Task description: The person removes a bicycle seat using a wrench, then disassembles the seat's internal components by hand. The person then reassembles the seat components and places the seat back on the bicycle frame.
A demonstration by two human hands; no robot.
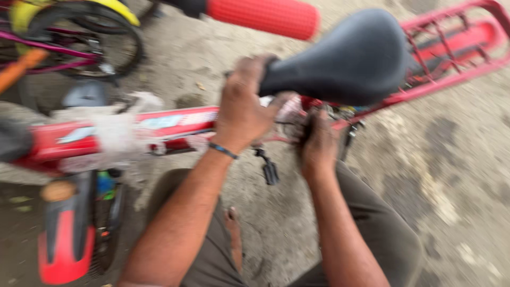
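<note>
A small red bicycle frame (79, 135) lies across the view, partly wrapped in clear plastic. Its black saddle (350, 56) sits at the top centre. My left hand (241, 103) grips the narrow front tip of the saddle. My right hand (319, 143) is closed around something under the saddle near the seat post; blur hides what it holds. A black pedal (270, 171) hangs below the frame between my arms.
A red rear carrier rack (457, 42) extends at top right. A red handlebar grip (265, 16) crosses the top. A red and black mudguard (66, 234) is at bottom left. A second bicycle's wheel with a yellow mudguard (106, 32) stands at top left. Dirt ground lies to the right.
</note>
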